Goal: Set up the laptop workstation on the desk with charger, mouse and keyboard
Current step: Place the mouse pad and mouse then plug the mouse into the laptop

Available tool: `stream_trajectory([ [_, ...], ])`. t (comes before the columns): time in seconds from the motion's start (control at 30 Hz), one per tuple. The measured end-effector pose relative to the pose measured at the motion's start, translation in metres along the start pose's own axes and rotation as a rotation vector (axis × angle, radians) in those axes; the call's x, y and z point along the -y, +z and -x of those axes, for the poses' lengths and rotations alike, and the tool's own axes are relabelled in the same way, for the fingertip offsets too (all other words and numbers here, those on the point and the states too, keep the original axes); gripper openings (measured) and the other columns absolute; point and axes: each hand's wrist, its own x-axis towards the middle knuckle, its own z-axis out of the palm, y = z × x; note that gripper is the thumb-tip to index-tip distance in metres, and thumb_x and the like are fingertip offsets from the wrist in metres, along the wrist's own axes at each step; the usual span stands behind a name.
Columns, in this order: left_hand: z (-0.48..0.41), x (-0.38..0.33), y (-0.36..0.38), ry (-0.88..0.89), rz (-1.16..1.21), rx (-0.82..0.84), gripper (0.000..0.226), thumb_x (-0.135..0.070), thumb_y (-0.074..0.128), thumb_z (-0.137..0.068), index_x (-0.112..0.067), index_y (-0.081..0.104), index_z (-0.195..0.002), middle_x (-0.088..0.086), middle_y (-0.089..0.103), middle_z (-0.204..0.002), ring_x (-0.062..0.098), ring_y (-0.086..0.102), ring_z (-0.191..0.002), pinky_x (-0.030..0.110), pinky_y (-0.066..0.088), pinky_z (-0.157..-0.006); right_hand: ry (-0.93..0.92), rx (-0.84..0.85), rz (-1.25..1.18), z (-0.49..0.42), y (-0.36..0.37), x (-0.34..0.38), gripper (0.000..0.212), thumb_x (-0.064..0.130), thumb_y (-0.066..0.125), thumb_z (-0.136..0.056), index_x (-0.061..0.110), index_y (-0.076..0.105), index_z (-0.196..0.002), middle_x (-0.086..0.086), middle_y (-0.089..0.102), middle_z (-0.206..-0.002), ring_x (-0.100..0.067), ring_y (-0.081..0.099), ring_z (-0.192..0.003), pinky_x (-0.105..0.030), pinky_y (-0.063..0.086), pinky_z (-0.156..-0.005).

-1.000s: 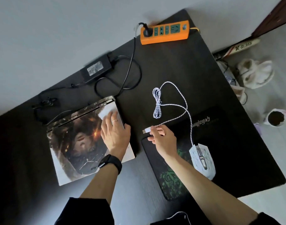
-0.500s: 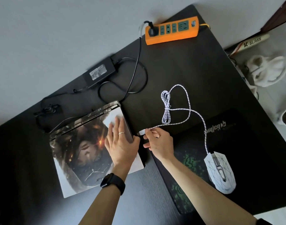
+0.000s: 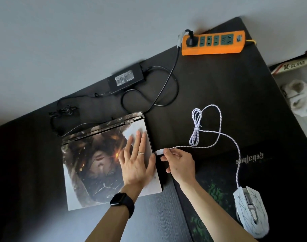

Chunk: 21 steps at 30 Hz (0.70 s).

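Laptop [image 3: 90,165] beside pinched plug [image 3: 158,152]; box [image 3: 292,64] reads "K-GLASS".

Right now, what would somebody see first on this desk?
Probably the bright orange power strip at the far edge of the desk. Then the closed laptop with a painted picture on its lid, the left hand flat on it. The right hand pinches a white USB plug at the laptop's right edge.

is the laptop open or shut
Shut: the laptop lies closed and flat on the desk, with the left hand resting flat on its lid.
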Motion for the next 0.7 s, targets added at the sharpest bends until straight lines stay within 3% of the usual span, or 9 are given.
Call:
stream_trajectory([
  [0.23, 0.0, 0.002, 0.004, -0.026, 0.001, 0.014, 0.062, -0.037, 0.032, -0.095, -0.029, 0.024, -0.156, -0.012, 0.018, -0.163, 0.019, 0.022, -0.149, 0.05, 0.028, -0.111, -0.085, -0.065, 0.017, 0.007, 0.01, 0.004, 0.023, 0.031, 0.064, -0.096, 0.027, 0.066, -0.073, 0.009, 0.076, -0.071, -0.011, 0.061, -0.041, -0.019, 0.049, -0.044],
  [0.43, -0.001, 0.001, 0.005, -0.024, 0.001, -0.002, 0.06, -0.036, 0.032, -0.096, -0.028, 0.026, -0.156, -0.012, 0.019, -0.163, 0.02, 0.022, -0.149, 0.05, 0.028, -0.111, -0.104, -0.035, 0.053, 0.007, 0.012, -0.002, 0.028, 0.031, 0.062, -0.098, 0.016, 0.066, -0.075, 0.007, 0.075, -0.07, -0.013, 0.059, -0.036, -0.019, 0.045, -0.044],
  [0.7, 0.0, 0.002, 0.007, -0.027, 0.012, -0.015, 0.06, -0.036, 0.033, -0.096, -0.027, 0.029, -0.155, -0.011, 0.021, -0.163, 0.021, 0.024, -0.148, 0.05, 0.028, -0.111, -0.087, -0.034, 0.071, 0.003, 0.014, -0.005, 0.028, 0.031, 0.063, -0.097, 0.014, 0.067, -0.075, 0.01, 0.075, -0.07, -0.015, 0.06, -0.037, -0.024, 0.051, -0.051],
])
